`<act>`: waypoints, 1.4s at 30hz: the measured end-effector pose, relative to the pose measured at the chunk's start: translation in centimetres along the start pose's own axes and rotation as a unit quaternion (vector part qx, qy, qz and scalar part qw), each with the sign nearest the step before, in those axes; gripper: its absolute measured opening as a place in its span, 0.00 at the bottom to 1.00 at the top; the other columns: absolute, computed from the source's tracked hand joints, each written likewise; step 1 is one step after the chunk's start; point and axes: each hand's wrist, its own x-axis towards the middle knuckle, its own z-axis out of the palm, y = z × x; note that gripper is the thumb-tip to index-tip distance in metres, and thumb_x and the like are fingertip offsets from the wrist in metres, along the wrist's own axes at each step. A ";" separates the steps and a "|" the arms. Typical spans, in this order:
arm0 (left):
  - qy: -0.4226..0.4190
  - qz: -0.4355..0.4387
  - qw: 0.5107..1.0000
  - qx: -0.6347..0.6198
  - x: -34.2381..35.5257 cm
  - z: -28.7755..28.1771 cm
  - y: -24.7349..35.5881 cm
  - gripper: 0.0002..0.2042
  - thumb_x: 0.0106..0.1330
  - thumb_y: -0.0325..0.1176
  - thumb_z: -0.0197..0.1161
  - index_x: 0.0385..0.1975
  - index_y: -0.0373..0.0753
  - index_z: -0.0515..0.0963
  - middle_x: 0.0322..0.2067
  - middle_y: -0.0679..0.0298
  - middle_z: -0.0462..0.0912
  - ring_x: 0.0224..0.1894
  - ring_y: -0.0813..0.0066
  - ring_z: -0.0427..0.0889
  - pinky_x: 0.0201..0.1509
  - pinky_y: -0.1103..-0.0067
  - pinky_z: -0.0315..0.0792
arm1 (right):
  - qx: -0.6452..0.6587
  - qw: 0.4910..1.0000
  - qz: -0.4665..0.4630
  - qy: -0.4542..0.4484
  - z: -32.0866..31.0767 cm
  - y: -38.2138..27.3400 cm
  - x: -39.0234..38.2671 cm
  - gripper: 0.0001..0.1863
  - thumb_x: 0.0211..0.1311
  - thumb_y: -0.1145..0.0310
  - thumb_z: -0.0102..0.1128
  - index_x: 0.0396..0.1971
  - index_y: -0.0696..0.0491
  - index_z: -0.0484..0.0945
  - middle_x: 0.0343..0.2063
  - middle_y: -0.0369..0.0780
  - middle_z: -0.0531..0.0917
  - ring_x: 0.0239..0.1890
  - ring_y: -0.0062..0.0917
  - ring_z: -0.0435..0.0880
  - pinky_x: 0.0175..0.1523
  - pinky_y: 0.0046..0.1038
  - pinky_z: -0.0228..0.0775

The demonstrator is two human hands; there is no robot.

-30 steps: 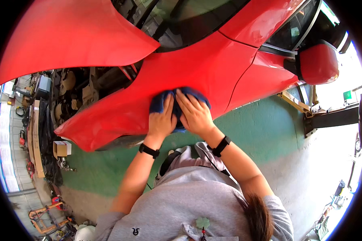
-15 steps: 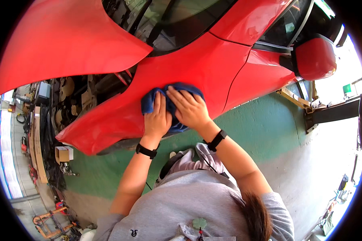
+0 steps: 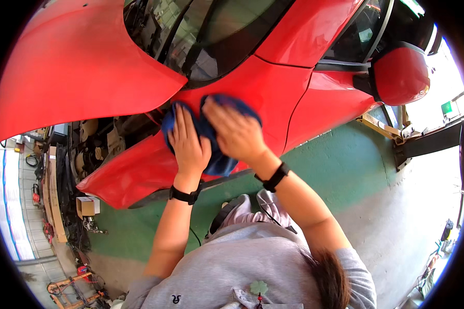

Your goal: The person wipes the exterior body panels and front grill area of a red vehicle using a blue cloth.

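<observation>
Both of my hands press a dark blue cloth (image 3: 221, 166) against the red front fender (image 3: 131, 167) of a car. My left hand (image 3: 188, 147) lies flat on the cloth's left part, fingers stretched toward the raised hood edge. On its right part rests my right hand (image 3: 237, 130), fingers extended and slightly blurred by motion. The cloth is bunched between and beneath the hands, so much of it is hidden. Each wrist wears a black band. Just beyond the hands, the red hood (image 3: 82, 72) stands partly raised beside the windshield (image 3: 211, 41).
The engine bay (image 3: 95, 147) is exposed left of the fender. To the right are the door (image 3: 327, 100), a side mirror (image 3: 401, 74) and a lift arm (image 3: 430, 141). A small cardboard box (image 3: 86, 207) sits on the green floor (image 3: 340, 170) at left.
Both hands and the cloth have slid left and farther up the fender, toward the hood edge. My view has shifted slightly, so the car sits a little differently in the picture.
</observation>
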 end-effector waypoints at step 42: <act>-0.051 0.038 0.979 -0.193 1.5 0.3 3.2 0.31 0.68 0.35 0.44 0.67 0.19 0.50 0.69 0.35 0.51 0.72 0.38 0.50 0.74 0.58 0.47 | -0.011 0.995 -0.092 -0.029 -0.9 3.8 -0.3 0.38 0.43 0.60 0.62 0.61 0.49 0.71 0.67 0.36 0.67 0.58 0.30 0.73 0.49 0.37 0.70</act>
